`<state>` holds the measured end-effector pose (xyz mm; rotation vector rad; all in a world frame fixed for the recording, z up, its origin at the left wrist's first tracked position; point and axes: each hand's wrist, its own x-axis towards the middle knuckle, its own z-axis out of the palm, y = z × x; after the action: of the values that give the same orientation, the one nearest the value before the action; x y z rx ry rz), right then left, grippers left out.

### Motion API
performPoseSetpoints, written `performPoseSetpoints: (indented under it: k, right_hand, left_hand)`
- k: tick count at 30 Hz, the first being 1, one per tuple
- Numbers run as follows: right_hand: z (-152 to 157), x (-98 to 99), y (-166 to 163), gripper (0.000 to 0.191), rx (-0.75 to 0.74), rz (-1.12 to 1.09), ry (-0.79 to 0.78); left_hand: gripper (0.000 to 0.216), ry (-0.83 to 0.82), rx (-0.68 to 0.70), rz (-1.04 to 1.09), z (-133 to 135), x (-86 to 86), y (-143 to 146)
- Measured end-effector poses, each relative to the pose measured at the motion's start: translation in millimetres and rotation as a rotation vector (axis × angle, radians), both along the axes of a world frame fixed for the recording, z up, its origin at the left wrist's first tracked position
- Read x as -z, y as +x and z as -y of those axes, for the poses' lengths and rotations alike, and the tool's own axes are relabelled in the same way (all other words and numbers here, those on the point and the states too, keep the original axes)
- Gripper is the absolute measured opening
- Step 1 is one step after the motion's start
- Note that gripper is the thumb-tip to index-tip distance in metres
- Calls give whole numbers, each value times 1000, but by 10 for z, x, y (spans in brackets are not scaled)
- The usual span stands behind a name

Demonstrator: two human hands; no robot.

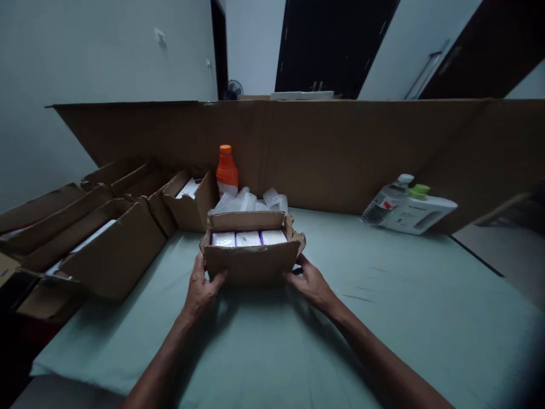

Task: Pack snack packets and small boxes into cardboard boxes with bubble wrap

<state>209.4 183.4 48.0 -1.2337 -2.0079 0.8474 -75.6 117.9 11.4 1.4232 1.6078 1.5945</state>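
Note:
A small open cardboard box stands on the pale green table top, straight in front of me. Three white packets lie side by side inside it. My left hand grips the box's lower left corner, with the thumb against the front wall. On the other side, my right hand holds the lower right corner, fingers curled round the side. The box's flaps stand open.
Several open cardboard boxes crowd the left side of the table. An orange bottle and bubble-wrapped items sit behind the small box. At the right rear lie a clear bottle and a white jug. A cardboard wall runs along the back.

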Motion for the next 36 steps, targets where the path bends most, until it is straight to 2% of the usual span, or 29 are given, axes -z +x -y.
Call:
performPoseSetpoints:
  k: [4, 8, 13, 16, 19, 23, 26, 28, 32, 34, 36]
  right_hand:
    - [0, 95, -59, 42, 63, -19, -39]
    - [-36, 128, -173, 38, 106, 48, 63]
    - [-232, 143, -241, 41, 56, 113, 130]
    - [-235, 154, 46, 41, 47, 173, 160]
    - [-31, 228, 472, 38, 88, 283, 154]
    - [402, 383, 799, 45, 137, 478, 114]
    - [616, 430, 797, 32, 182, 586, 118]
    - [699, 398, 733, 20, 200, 634, 117]
    - [915, 216, 493, 15, 139, 653, 68]
    - [1073, 101, 310, 19, -1, 509, -36]
    - [1215, -3, 119, 38, -216, 225, -209]
  left_hand:
    - [70, -1, 49, 20, -43, -11, -26]
    - [76, -19, 45, -27, -161, -70, -97]
    - [74, -69, 53, -32, -202, -73, -178]
    - [73, -164, 77, -64, 43, 115, -193]
    - [67, -240, 52, -312, 427, 421, -186]
    - [58, -148, 66, -619, 838, 751, -75]
    - [52, -89, 77, -686, 955, 841, 50]
    - [44, -56, 86, -673, 979, 844, 119]
    - [39, -69, 159, -524, 1050, 727, 230]
    - [43, -159, 174, -394, 1111, 587, 271]
    - [49, -286, 128, -256, 1171, 416, 283]
